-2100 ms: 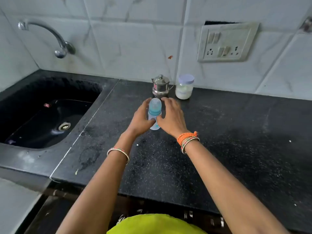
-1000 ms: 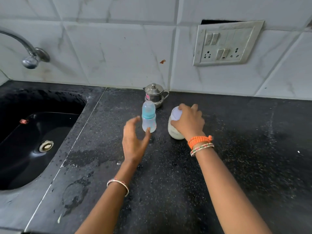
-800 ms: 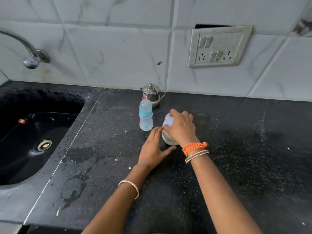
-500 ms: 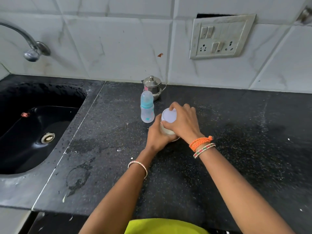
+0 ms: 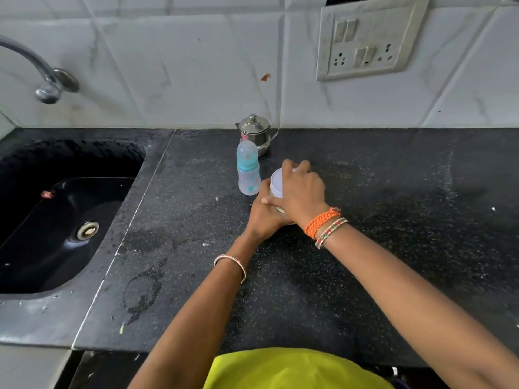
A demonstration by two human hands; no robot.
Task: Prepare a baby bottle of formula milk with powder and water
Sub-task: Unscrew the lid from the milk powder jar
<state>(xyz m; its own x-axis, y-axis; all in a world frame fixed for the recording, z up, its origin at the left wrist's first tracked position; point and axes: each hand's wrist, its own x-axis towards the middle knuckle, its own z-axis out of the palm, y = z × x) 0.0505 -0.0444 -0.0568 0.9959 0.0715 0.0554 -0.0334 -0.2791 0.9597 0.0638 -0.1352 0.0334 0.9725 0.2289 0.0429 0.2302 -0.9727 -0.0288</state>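
A small clear baby bottle (image 5: 247,172) with a blue collar and domed cap stands upright on the black counter (image 5: 393,220). Just right of it stands the powder jar (image 5: 276,183), clear with a pale lilac lid, mostly hidden by my hands. My left hand (image 5: 262,217) grips the jar's body from the near left. My right hand (image 5: 302,189) curls over the lid from above. A small steel lidded pot (image 5: 255,133) stands behind the bottle against the wall.
A black sink (image 5: 61,217) with a drain lies at the left under a metal tap (image 5: 42,77). A switch and socket plate (image 5: 365,40) hangs on the tiled wall. The counter is speckled and damp in patches.
My right hand carried the jar from the wall to beside the bottle. My left hand left the bottle and closed round the jar's body. Since half a second ago, little has moved.
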